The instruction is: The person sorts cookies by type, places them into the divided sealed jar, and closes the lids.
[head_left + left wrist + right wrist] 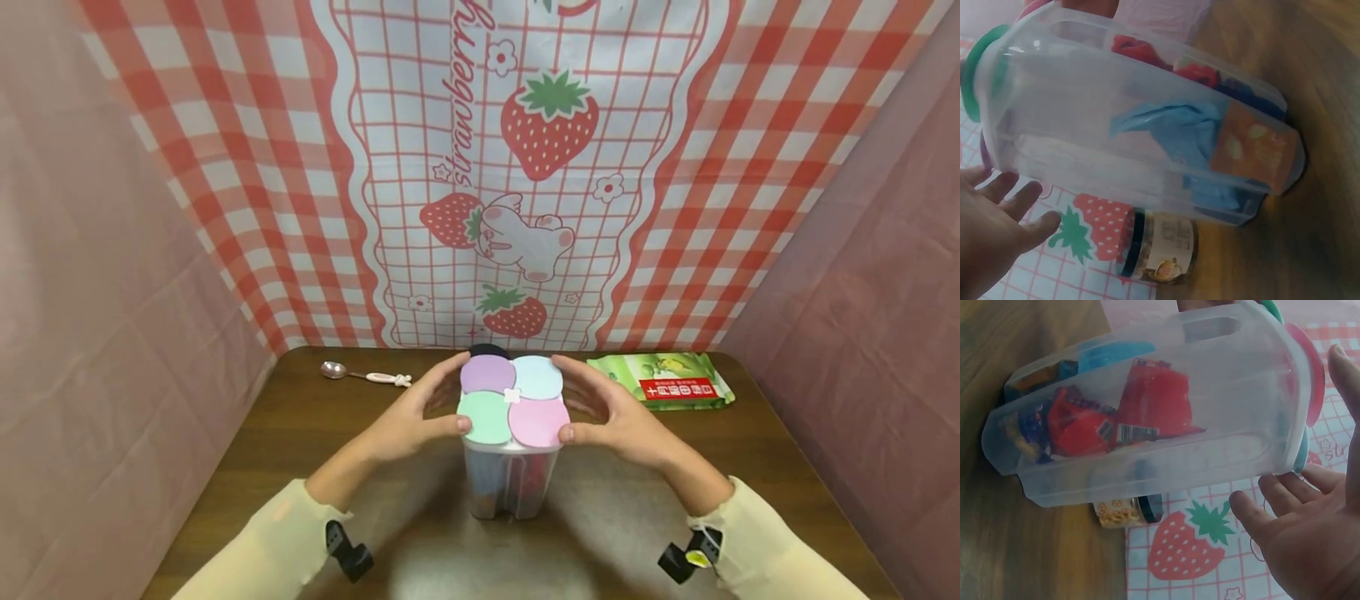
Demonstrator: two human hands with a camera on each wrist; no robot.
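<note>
A clear plastic storage container point(512, 483) stands upright on the table, topped by a white lid with purple, light blue, green and pink round caps. My left hand point(416, 417) holds the lid's left side, thumb by the green cap point(486, 418) and fingers near the purple one. From the right, my right hand point(618, 412) holds the other side, its thumb at the pink cap point(538, 422). Through the walls show red packets point(1154, 400), a blue packet point(1191, 134) and an orange-brown packet point(1254, 147), in separate compartments.
Behind the container is a jar point(1163, 247) with a black lid. A spoon point(367, 375) with a pale handle lies at the back left, and a green packet point(671, 379) at the back right. Checked strawberry cloth point(487, 167) hangs behind the table point(300, 467).
</note>
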